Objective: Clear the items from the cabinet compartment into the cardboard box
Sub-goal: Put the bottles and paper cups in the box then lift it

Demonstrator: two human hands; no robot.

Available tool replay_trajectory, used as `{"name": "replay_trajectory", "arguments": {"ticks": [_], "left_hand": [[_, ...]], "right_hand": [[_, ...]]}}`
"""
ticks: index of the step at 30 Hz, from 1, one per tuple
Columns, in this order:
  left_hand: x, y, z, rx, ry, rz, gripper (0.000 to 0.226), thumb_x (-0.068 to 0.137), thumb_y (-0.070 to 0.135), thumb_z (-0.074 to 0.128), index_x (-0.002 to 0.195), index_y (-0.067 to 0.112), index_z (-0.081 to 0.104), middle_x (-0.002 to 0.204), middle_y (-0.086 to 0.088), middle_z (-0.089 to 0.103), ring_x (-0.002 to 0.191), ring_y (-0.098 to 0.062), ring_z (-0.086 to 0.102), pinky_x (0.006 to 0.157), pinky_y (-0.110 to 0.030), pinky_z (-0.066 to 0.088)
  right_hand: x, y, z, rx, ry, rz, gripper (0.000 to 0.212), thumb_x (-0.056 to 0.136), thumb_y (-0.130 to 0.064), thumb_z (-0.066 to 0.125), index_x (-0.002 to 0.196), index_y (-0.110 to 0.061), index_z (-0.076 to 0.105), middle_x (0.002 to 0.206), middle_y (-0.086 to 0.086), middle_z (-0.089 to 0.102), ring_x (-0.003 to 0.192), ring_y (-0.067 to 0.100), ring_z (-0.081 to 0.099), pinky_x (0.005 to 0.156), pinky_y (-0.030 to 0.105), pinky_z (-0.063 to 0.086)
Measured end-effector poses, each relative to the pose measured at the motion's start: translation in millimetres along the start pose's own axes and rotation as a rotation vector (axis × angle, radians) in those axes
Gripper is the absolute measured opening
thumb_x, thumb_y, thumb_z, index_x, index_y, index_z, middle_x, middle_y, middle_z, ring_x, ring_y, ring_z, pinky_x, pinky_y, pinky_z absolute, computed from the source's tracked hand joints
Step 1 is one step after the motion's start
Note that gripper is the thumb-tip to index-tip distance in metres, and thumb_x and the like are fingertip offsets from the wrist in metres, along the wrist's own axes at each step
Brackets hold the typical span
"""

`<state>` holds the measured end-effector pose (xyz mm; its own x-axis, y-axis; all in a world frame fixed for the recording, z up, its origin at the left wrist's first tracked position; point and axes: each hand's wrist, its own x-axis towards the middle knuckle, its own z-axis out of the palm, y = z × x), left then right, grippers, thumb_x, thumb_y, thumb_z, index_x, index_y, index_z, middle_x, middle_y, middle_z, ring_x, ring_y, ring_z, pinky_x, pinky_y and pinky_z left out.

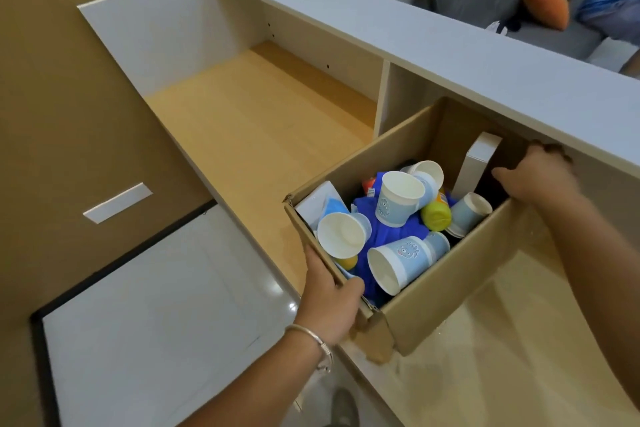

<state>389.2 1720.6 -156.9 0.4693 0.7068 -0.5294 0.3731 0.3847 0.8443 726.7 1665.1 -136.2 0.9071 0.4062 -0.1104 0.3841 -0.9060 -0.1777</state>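
Head view: cardboard box sits tilted in the right cabinet compartment, its far end under the grey cabinet top. Left hand grips the near-left corner, thumb hooked over the rim and fingers along the outer wall. Right hand grips the far-right rim with fingers curled over it; diagonal corners, probably to keep the loaded box level when lifted or slid. Contents: several pale-blue paper cups lying loose on their sides over blue cloth, a yellow bottle and a white flat box standing on edge against the far wall. Left compartment shows only its wooden floor, so clearing looks done. Risk: loose cups could spill if the box tips.
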Motion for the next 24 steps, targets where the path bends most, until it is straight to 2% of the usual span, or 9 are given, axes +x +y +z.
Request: {"name": "replay_trajectory", "arguments": {"ticks": [2,5,9,11,13,17,21,23,24], "left_hand": [[2,2,-7,0.032,0.006,-0.001,0.08,0.083,0.008,0.056,0.139,0.049,0.017,0.125,0.004,0.052,0.107,-0.02,0.059,0.087,-0.045,0.056],[9,5,-25,0.105,0.009,0.006,0.064,0.086,0.007,0.051,0.133,0.044,0.027,0.108,0.001,0.061,0.098,-0.028,0.063,0.075,-0.046,0.06],[23,5,-57,0.182,0.008,0.046,0.06,0.081,0.015,0.055,0.13,0.047,0.04,0.108,0.006,0.064,0.096,-0.023,0.065,0.078,-0.05,0.058],[31,4,-73,0.24,0.027,0.086,0.052,0.074,0.023,0.056,0.115,0.054,0.049,0.102,0.008,0.068,0.094,-0.023,0.067,0.078,-0.053,0.057],[40,5,-87,0.298,0.044,0.141,0.042,0.074,0.023,0.055,0.105,0.051,0.056,0.097,0.007,0.07,0.092,-0.025,0.067,0.078,-0.055,0.056],[63,15,-110,0.391,0.068,0.218,0.034,0.085,0.011,0.055,0.105,0.037,0.064,0.099,0.004,0.07,0.095,-0.023,0.066,0.083,-0.055,0.054],[84,29,-119,0.451,0.136,0.261,0.033,0.081,0.008,0.053,0.1,0.032,0.066,0.1,0.0,0.069,0.096,-0.027,0.064,0.084,-0.047,0.053],[88,35,-115,0.465,0.162,0.274,0.035,0.084,0.002,0.05,0.107,0.025,0.064,0.104,-0.003,0.066,0.096,-0.026,0.06,0.08,-0.039,0.048],[91,38,-114,0.482,0.161,0.276,0.037,0.086,0.002,0.049,0.112,0.025,0.061,0.108,-0.003,0.064,0.099,-0.026,0.058,0.084,-0.04,0.048]], "right_hand": [[-7,0,2,-0.017,0.009,0.013,0.074,0.087,-0.04,0.064,0.142,-0.003,0.031,0.141,0.026,0.036,0.126,0.045,0.038,0.099,0.053,0.041],[-24,3,6,-0.021,0.019,0.049,0.077,0.086,-0.04,0.064,0.143,-0.003,0.03,0.143,0.027,0.034,0.127,0.046,0.037,0.101,0.054,0.041],[-57,8,10,-0.024,0.035,0.114,0.081,0.084,-0.045,0.063,0.144,-0.004,0.03,0.142,0.025,0.035,0.128,0.043,0.039,0.104,0.052,0.039],[-76,10,10,-0.031,0.037,0.135,0.079,0.084,-0.048,0.062,0.142,-0.003,0.032,0.138,0.023,0.039,0.124,0.04,0.042,0.1,0.049,0.041],[-94,12,9,-0.034,0.031,0.154,0.076,0.084,-0.05,0.06,0.138,-0.003,0.035,0.133,0.021,0.041,0.12,0.038,0.045,0.095,0.047,0.043],[-136,15,11,-0.038,0.019,0.195,0.071,0.083,-0.056,0.057,0.13,-0.005,0.041,0.124,0.016,0.045,0.112,0.033,0.049,0.088,0.042,0.045],[-179,11,12,-0.033,0.01,0.19,0.068,0.084,-0.061,0.053,0.123,-0.006,0.044,0.118,0.013,0.047,0.106,0.029,0.05,0.077,0.036,0.04],[-198,11,14,-0.024,0.002,0.198,0.069,0.083,-0.064,0.051,0.121,-0.007,0.045,0.115,0.011,0.048,0.104,0.028,0.052,0.074,0.035,0.039],[-205,11,15,-0.019,0.0,0.199,0.068,0.083,-0.065,0.051,0.12,-0.007,0.045,0.114,0.011,0.048,0.103,0.027,0.052,0.073,0.035,0.041]]}}
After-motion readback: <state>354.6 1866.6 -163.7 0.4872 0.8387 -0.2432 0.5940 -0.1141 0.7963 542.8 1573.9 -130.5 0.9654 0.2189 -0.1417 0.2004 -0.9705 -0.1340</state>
